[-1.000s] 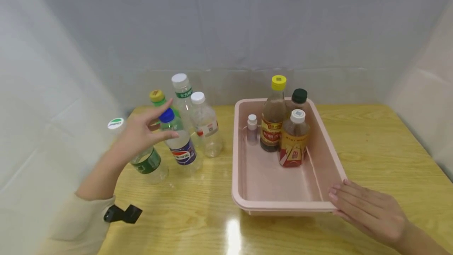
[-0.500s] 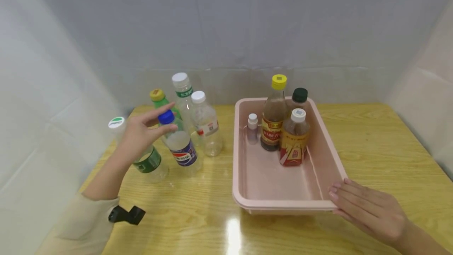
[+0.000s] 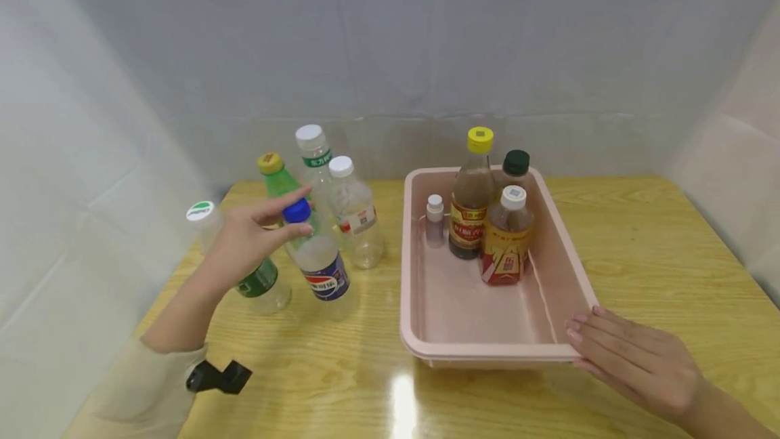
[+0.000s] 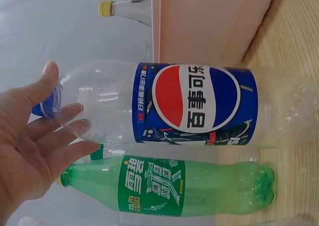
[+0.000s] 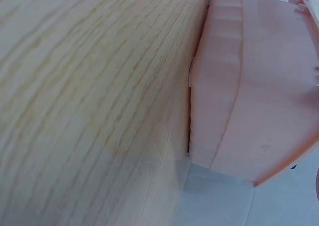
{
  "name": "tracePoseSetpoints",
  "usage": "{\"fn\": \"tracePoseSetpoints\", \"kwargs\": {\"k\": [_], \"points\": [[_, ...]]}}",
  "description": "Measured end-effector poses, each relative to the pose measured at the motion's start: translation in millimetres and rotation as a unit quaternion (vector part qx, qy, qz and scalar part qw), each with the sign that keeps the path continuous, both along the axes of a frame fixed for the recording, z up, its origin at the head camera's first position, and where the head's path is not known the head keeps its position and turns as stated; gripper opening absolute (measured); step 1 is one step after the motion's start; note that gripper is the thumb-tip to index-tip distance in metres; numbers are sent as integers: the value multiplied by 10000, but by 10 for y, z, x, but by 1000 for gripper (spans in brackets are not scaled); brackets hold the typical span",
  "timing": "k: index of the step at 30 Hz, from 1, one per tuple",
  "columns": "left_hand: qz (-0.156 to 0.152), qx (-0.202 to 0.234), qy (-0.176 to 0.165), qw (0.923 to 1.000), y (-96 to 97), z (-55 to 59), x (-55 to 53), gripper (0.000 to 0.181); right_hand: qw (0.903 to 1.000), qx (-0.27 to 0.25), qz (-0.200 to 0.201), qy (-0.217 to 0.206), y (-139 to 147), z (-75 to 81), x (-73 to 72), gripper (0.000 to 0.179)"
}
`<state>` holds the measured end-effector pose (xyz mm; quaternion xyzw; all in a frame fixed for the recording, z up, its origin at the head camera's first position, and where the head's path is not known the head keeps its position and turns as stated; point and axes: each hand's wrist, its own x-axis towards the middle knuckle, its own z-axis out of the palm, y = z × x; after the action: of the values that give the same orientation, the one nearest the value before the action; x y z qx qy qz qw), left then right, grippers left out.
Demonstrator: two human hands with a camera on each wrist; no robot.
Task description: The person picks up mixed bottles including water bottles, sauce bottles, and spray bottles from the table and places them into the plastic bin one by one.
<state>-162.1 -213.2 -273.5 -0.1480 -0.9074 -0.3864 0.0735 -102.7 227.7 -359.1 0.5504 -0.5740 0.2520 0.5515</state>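
My left hand (image 3: 240, 239) grips a clear plastic Pepsi bottle (image 3: 327, 280) by its neck, thumb and fingers around it just under the blue cap. The bottle leans, its base toward the right and near me. In the left wrist view its blue label (image 4: 194, 104) faces the camera, and a green Sprite bottle (image 4: 154, 186) stands right beside it. My right hand (image 3: 640, 364) rests with straight fingers on the near right corner of a pink plastic tub (image 3: 487, 352). Most of that hand is out of the right wrist view, where the tub's outer wall (image 5: 269, 96) shows.
Behind and beside the left hand stand a green-labelled bottle (image 3: 258, 281) and two white-capped clear bottles (image 3: 363, 236). The tub holds a yellow-capped bottle (image 3: 469, 222), an orange-labelled bottle (image 3: 506, 249), a dark-capped bottle (image 3: 516, 165) and a small white-capped bottle (image 3: 435, 225).
The left hand has closed around the Pepsi bottle's neck, and the bottle has shifted a little right and toward me. The right hand and tub stay put.
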Motion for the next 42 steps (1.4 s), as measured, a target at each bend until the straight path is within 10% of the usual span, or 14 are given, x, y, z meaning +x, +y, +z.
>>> {"fn": "tracePoseSetpoints", "kwargs": {"k": [19, 34, 42], "points": [[-744, 514, 706, 9934, 219, 237, 146, 52, 9999, -68, 21, 80, -43, 57, 3, 20], [-1389, 1308, 1562, 9691, 411, 584, 244, 54, 9999, -71, -23, 130, -45, 55, -3, 19], [-1947, 2055, 1746, 9431, 449, 712, 215, 51, 10000, -31, -39, 42, -35, 51, 14, 20]]}}
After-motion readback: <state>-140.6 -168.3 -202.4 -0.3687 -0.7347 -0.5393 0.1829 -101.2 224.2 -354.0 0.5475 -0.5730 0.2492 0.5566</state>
